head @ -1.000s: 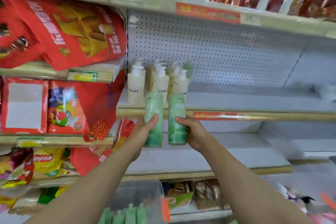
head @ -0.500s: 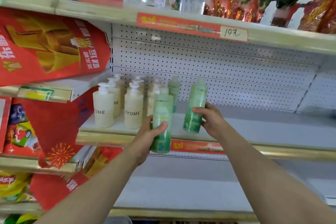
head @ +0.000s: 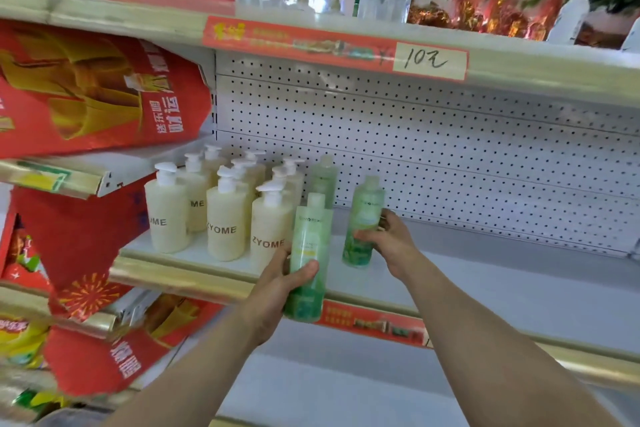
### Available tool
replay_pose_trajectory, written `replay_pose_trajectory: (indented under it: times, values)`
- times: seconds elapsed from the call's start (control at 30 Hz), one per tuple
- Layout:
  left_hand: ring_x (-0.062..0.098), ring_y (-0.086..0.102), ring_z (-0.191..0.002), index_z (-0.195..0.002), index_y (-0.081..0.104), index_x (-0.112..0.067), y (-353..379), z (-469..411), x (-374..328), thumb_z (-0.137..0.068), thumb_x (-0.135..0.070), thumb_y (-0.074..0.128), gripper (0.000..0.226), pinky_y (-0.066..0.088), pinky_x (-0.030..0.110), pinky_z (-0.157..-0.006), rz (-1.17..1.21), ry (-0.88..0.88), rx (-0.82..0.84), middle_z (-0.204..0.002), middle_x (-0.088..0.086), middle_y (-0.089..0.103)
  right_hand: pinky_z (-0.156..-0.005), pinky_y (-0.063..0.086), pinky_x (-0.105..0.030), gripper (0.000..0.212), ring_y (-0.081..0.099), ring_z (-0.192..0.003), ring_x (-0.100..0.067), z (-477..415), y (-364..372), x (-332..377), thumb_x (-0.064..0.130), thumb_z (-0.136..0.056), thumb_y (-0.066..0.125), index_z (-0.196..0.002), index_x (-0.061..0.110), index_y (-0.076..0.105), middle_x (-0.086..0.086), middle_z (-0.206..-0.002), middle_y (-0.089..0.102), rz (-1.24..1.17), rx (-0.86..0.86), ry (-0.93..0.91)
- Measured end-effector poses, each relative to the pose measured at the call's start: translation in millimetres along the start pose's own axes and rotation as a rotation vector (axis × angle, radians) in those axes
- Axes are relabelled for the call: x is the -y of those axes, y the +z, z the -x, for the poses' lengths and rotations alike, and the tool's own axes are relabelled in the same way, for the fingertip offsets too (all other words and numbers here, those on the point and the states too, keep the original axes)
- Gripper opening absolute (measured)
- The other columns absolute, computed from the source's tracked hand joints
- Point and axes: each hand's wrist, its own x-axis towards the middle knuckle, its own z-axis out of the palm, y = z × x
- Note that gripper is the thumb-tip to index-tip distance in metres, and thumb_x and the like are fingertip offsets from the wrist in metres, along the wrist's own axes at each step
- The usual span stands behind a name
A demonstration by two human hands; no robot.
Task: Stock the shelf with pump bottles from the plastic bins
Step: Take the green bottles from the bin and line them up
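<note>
Head view, close, facing shelf (head: 485, 274)

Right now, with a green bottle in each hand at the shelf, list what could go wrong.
1. The left hand holds the near green bottle in front of the shelf lip; a slip would likely drop it.
2. The right hand holds the tilted green bottle close to the standing green bottle and cream pump bottles; a nudge could topple them.
</note>
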Motion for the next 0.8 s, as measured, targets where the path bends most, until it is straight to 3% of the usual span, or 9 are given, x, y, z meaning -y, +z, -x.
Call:
replay_pose_trajectory:
  times: [0.1, 0.2, 0.3, 0.43, 0.57, 0.8]
  values:
    - [0.024, 0.067, -0.112, -0.126, 0.056, -0.032, 1, -5, 6, -0.08, -0.034, 0.077, 0.051, 0.055, 0.048, -0.094, -0.001, 0.005, -0.029, -0.124, 0.002, 0.068, -0.091, 0.055, -0.041, 0.07, 0.067, -0.102, -0.021, -20, -2, -4, -0.002, -0.069, 0.084, -0.129, 0.015, 0.054, -0.002, -0.11, 0.07, 0.062, 0.015, -0.029]
    - [0.025, 0.067, -0.112, -0.128, 0.055, -0.031, 2, -7, 11, -0.078, -0.034, 0.077, 0.054, 0.052, 0.051, -0.097, -0.019, 0.013, -0.064, -0.123, 0.004, 0.068, -0.069, 0.054, -0.02, 0.064, 0.067, -0.089, -0.006, -36, -3, -3, 0.005, -0.072, 0.085, -0.124, 0.024, 0.053, 0.006, -0.101, 0.069, 0.106, 0.025, -0.051]
    - [0.025, 0.066, -0.114, -0.128, 0.056, -0.033, 3, -8, 14, -0.078, -0.035, 0.078, 0.055, 0.051, 0.052, -0.099, -0.032, 0.018, -0.07, -0.123, 0.004, 0.068, -0.076, 0.055, -0.028, 0.067, 0.067, -0.09, -0.01, -52, -3, -5, 0.003, -0.071, 0.085, -0.127, 0.023, 0.053, 0.001, -0.103, 0.069, 0.106, 0.017, -0.042]
    - [0.023, 0.065, -0.115, -0.125, 0.059, -0.038, 4, -6, 13, -0.078, -0.036, 0.078, 0.051, 0.052, 0.047, -0.099, -0.041, 0.015, -0.058, -0.126, 0.003, 0.066, -0.067, 0.05, -0.021, 0.071, 0.067, -0.089, -0.009, -67, 0, -5, 0.002, -0.07, 0.085, -0.13, 0.023, 0.053, 0.001, -0.103, 0.07, 0.12, 0.017, -0.027]
    - [0.023, 0.064, -0.115, -0.124, 0.059, -0.038, 6, -5, 11, -0.077, -0.037, 0.078, 0.051, 0.051, 0.048, -0.1, -0.047, 0.007, -0.078, -0.126, 0.004, 0.066, -0.081, 0.05, -0.031, 0.076, 0.067, -0.095, -0.015, -76, 1, -8, 0.002, -0.069, 0.086, -0.134, 0.023, 0.051, -0.001, -0.108, 0.07, 0.143, 0.016, -0.01]
    - [0.024, 0.066, -0.112, -0.122, 0.059, -0.036, 11, -1, 7, -0.075, -0.037, 0.078, 0.051, 0.05, 0.051, -0.101, -0.069, -0.017, -0.118, -0.122, 0.004, 0.067, -0.083, 0.048, -0.031, 0.073, 0.064, -0.102, -0.021, -68, 4, -10, 0.012, -0.072, 0.087, -0.135, 0.016, 0.051, -0.007, -0.124, 0.066, 0.172, -0.003, 0.042]
